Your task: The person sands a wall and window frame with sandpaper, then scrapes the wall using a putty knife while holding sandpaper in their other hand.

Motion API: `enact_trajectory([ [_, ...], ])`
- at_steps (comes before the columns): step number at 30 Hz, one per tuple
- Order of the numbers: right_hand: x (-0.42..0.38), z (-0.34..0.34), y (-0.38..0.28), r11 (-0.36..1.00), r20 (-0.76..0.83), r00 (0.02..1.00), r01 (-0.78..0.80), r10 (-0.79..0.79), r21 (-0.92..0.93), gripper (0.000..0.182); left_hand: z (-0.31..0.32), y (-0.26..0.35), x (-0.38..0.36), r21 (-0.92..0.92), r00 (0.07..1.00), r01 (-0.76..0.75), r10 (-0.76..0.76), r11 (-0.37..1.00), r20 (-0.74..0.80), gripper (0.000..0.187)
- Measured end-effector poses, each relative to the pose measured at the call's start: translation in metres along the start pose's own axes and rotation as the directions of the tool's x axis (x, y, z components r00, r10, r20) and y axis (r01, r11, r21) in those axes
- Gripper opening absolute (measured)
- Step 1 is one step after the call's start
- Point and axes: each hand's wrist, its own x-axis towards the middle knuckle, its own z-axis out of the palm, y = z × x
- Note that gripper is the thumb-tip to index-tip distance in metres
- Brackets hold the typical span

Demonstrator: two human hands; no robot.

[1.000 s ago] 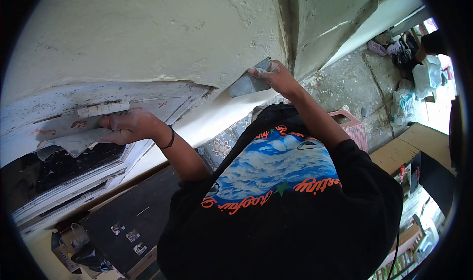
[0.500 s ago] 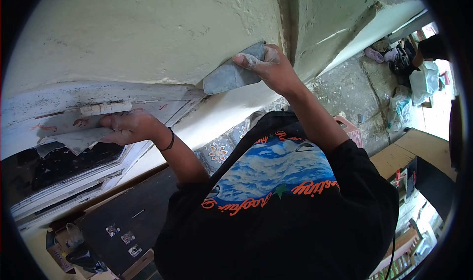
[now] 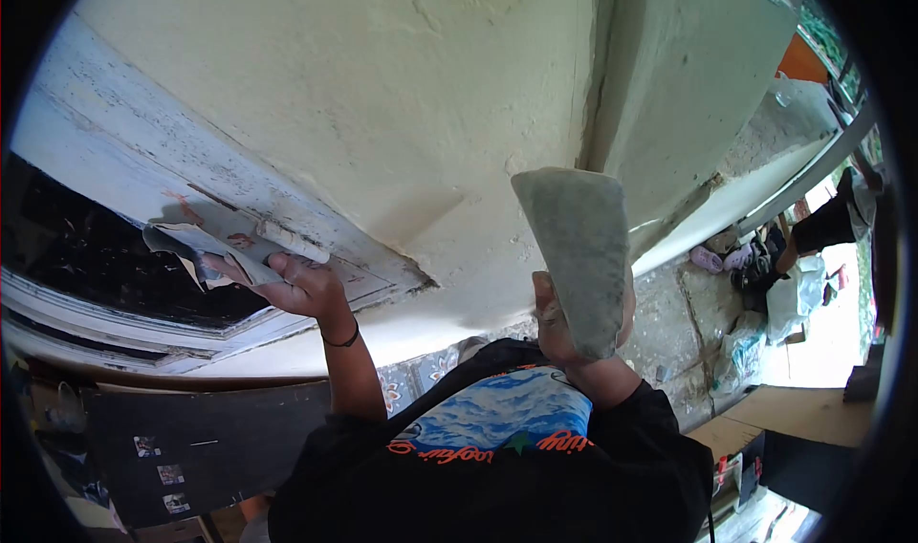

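Note:
My right hand [image 3: 626, 318] grips the narrow end of a flat grey tapered blade [image 3: 579, 247], its wide end pointing up in front of the cream wall [image 3: 430, 141]. The blade's face is mottled and turned toward me. My left hand [image 3: 304, 285] has its fingers and thumb around a thin, bent grey-and-white sheet [image 3: 234, 261] with a ragged edge. That sheet is beside the chipped white window frame [image 3: 143, 127], over its dark pane [image 3: 96, 232]. A white cylindrical fitting [image 3: 296, 241] on the frame is just above my left thumb.
A vertical groove [image 3: 598, 65] divides the wall. To the right are shoes [image 3: 722, 258], plastic bags [image 3: 741, 352] and another person's leg [image 3: 818, 228]. Below left stands a black board [image 3: 206, 428] with small pictures; a brown panel [image 3: 808, 414] is at lower right.
My right hand has brought the blade away from the wall's lower edge and turned it upright, to the right. The view has swung; my left hand still holds its sheet beside the frame.

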Motion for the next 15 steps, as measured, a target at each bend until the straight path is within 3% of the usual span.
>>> enact_trajectory([
  [3,0.014,0.008,0.005,0.995,-0.053,0.997,0.067,-0.064,0.074,0.018,0.002,0.016,0.007,0.055,0.997,-0.042,0.039,0.998,0.063,0.064],
  [6,0.014,0.029,0.028,0.964,0.085,0.964,0.258,-0.253,-0.061,0.032,0.003,0.015,0.008,0.009,0.997,-0.042,0.041,0.999,0.062,0.065],
  [10,0.011,0.044,0.036,0.951,0.25,0.945,0.258,-0.211,-0.172,0.043,0.003,0.016,0.006,0.053,0.997,-0.066,0.063,0.996,0.049,0.059],
  [15,0.011,0.05,0.047,0.921,0.319,0.92,0.31,-0.227,-0.238,0.049,0.003,0.012,0.005,0.048,0.992,-0.118,0.116,0.992,0.041,0.049],
])
